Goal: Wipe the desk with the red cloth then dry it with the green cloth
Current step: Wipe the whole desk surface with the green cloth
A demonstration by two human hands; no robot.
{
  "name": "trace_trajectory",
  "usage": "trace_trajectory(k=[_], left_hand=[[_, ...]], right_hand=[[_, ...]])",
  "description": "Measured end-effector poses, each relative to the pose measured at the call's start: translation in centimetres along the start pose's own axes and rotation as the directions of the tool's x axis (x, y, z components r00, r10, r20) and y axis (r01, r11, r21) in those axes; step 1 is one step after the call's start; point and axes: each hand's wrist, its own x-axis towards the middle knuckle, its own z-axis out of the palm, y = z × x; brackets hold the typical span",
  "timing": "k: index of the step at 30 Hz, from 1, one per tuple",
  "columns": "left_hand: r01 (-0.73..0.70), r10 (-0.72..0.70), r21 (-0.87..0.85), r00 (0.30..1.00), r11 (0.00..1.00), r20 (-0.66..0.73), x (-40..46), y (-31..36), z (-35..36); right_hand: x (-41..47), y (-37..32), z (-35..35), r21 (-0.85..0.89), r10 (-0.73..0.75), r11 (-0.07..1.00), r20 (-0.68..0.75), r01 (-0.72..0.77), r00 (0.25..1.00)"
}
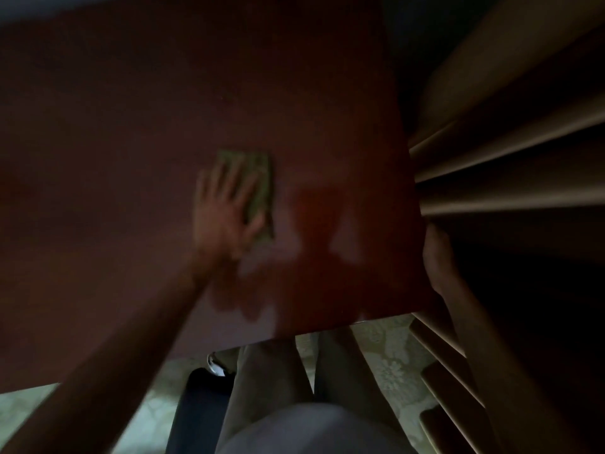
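Note:
The green cloth [260, 188] lies folded on the dark reddish-brown desk [131, 142], a little right of its middle. My left hand [224, 213] presses flat on the cloth with its fingers spread, the arm reaching in from the lower left. My right hand [437, 257] rests against the desk's right edge; it is dark and blurred, so its grip is unclear. Pale shiny patches [347, 245] show on the desk surface near the front right. No red cloth is in view.
Light slatted wooden furniture [507, 158] stands close against the desk's right side. Below the front edge I see my legs [268, 381], a dark object [199, 407] on the pale patterned floor [389, 365], and a small white thing [216, 367].

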Motion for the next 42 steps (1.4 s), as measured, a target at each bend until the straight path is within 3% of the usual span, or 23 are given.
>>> trace_trajectory(k=[2, 5, 7, 8, 10, 12, 14, 16, 19, 23, 25, 28, 32, 35, 37, 40, 42], left_hand=[[0.246, -0.244, 0.027, 0.969, 0.969, -0.049, 3.1, -3.2, -1.2], [0.538, -0.537, -0.007, 0.841, 0.843, -0.068, 7.7, -3.9, -2.2], [0.628, -0.629, -0.04, 0.776, 0.777, -0.045, 10.1, -1.1, -2.2], [0.611, -0.612, -0.033, 0.79, 0.791, -0.028, 10.8, 1.1, -2.0], [0.44, -0.44, -0.012, 0.898, 0.898, -0.001, 11.1, 6.9, -0.9], [0.157, -0.157, -0.037, 0.987, 0.987, 0.019, 9.5, 13.5, 0.5], [-0.122, 0.13, -0.083, 0.987, 0.989, 0.098, 6.2, 19.6, 1.6], [-0.335, 0.345, -0.085, 0.915, 0.938, 0.207, 2.0, 23.7, 2.5], [-0.434, 0.43, -0.05, 0.861, 0.9, 0.272, -2.9, 25.0, 3.4], [-0.426, 0.434, -0.078, 0.887, 0.901, 0.161, -3.9, 20.5, 3.8], [-0.325, 0.333, -0.088, 0.937, 0.941, 0.102, -1.8, 15.8, 2.9], [-0.011, 0.01, -0.082, 1.0, 0.997, -0.007, 3.2, 6.5, 0.8], [0.427, -0.427, -0.017, 0.902, 0.904, -0.063, 9.3, -3.5, -1.7], [0.578, -0.58, -0.042, 0.811, 0.815, -0.081, 12.3, -3.2, -2.2], [0.509, -0.511, -0.043, 0.856, 0.859, -0.08, 13.0, 0.3, -1.6], [0.131, -0.135, -0.072, 0.989, 0.989, -0.055, 11.4, 7.6, -0.2], [-0.091, 0.091, -0.056, 0.996, 0.994, 0.005, 9.4, 9.6, -0.2]], right_hand=[[0.1, 0.1, 0.0, -0.035, -0.001, 0.999, -0.008, 0.0, 1.0], [0.4, 0.2, 0.1, -0.001, 0.023, 1.0, -0.017, -0.023, 1.0], [0.6, 0.2, 0.1, -0.026, 0.026, 0.999, -0.029, -0.027, 0.999], [0.8, 0.3, 0.1, -0.063, 0.009, 0.998, -0.029, -0.01, 1.0], [1.1, -0.2, 0.1, -0.13, -0.024, 0.991, 0.006, 0.025, 1.0], [1.2, -1.5, 0.1, -0.038, -0.004, 0.999, 0.01, 0.005, 1.0], [1.6, -3.2, -0.1, 0.134, -0.015, 0.991, -0.037, 0.02, 0.999], [2.0, -5.1, -0.6, 0.202, -0.056, 0.977, -0.07, 0.069, 0.996], [2.2, -7.9, -0.5, 0.147, -0.1, 0.984, -0.018, 0.101, 0.995], [2.4, -11.5, 2.1, -0.055, -0.27, 0.961, 0.012, 0.27, 0.963], [2.7, -12.9, 3.9, -0.135, -0.273, 0.957, -0.108, 0.258, 0.956], [2.6, -13.6, 5.3, -0.324, -0.334, 0.918, -0.319, 0.229, 0.887], [2.7, -13.5, 5.6, -0.419, -0.384, 0.882, -0.376, 0.214, 0.843], [2.7, -13.6, 5.6, -0.447, -0.39, 0.872, -0.388, 0.199, 0.835], [2.7, -13.6, 5.7, -0.46, -0.396, 0.867, -0.4, 0.193, 0.827], [2.8, -13.3, 5.8, -0.467, -0.464, 0.845, -0.395, 0.262, 0.793], [2.8, -12.8, 5.9, -0.517, -0.632, 0.745, -0.345, 0.421, 0.694]])
